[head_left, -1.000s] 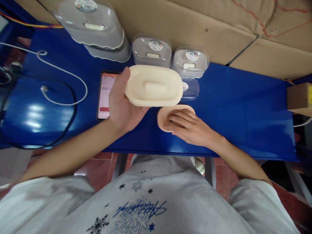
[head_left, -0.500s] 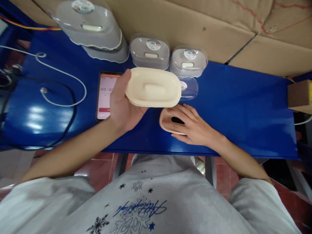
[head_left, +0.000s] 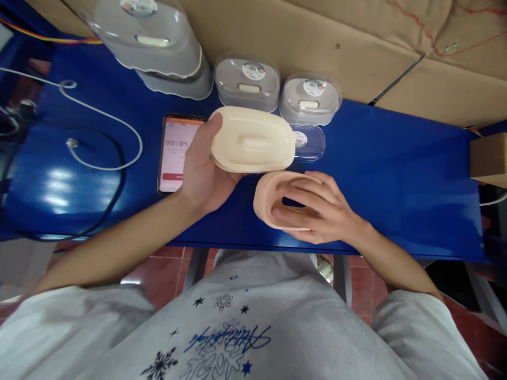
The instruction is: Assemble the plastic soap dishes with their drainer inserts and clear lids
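Note:
My left hand [head_left: 206,163] grips a cream oval plastic container [head_left: 253,134] by its left end, thumb on the rim. The container is tilted so its inside, with a raised bar in the middle, faces me. To its lower right, my right hand [head_left: 325,208] holds a peach oval container [head_left: 264,198] by the right side, with some fingers inside it and others outside. A dark opening shows between those fingers. A clear plastic lid [head_left: 311,145] with a round label lies behind the cream container, partly hidden by it.
Clear-lidded oval boxes stand along the back: a stacked pair [head_left: 158,47] at left, one box [head_left: 247,82] in the middle and another [head_left: 311,97] to the right. A phone [head_left: 174,158] showing a timer lies at left, near a white cable [head_left: 114,116]. A cardboard box [head_left: 489,158] is far right.
My right hand has raised the peach container and tipped it so more of its wall shows. The cream container has shifted slightly right and tilted a little in my left hand.

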{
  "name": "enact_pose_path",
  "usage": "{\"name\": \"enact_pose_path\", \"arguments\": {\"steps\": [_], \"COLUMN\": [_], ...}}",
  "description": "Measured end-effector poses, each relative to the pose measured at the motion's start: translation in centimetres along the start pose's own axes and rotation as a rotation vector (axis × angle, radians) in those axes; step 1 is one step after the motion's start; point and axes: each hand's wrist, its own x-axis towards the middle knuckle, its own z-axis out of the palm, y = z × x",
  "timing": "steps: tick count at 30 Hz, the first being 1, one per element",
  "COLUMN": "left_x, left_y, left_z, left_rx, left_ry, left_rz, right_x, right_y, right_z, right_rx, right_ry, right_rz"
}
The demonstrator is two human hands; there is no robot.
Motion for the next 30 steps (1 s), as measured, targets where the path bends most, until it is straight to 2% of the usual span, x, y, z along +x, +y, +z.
{"name": "enact_pose_path", "arguments": {"steps": [6,10,13,15,19,21,26,30], "left_x": [-0.4,-0.3,-0.3,-0.4,-0.6,-0.6,-0.4,-0.3], "left_y": [-1.1,-1.4,-1.9,-2.3,-3.1,-3.2,-3.1,-3.3], "left_z": [-1.2,-1.6,-1.6,-1.7,-1.8,-1.8,-1.5,-1.8], "left_rx": [0.077,0.163,0.211,0.205,0.154,0.153,0.158,0.152], "left_ry": [-0.173,-0.192,-0.202,-0.257,-0.359,-0.354,-0.278,-0.326], "left_rz": [-0.167,-0.168,-0.261,-0.324,-0.337,-0.322,-0.334,-0.338], "right_x": [-1.0,-1.1,-0.7,-0.5,-0.3,-0.3,-0.4,-0.6], "right_y": [1.0,1.1,0.9,1.0,1.3,1.4,1.4,1.4], "right_z": [0.1,0.1,-0.1,-0.2,0.1,0.4,0.8,1.0], "right_rx": [-0.052,-0.079,-0.129,-0.131,-0.086,-0.069,-0.02,0.013], "right_ry": [0.148,0.196,0.291,0.338,0.25,0.216,0.235,0.188], "right_rz": [0.122,0.106,0.08,0.051,0.062,0.076,0.039,0.066]}}
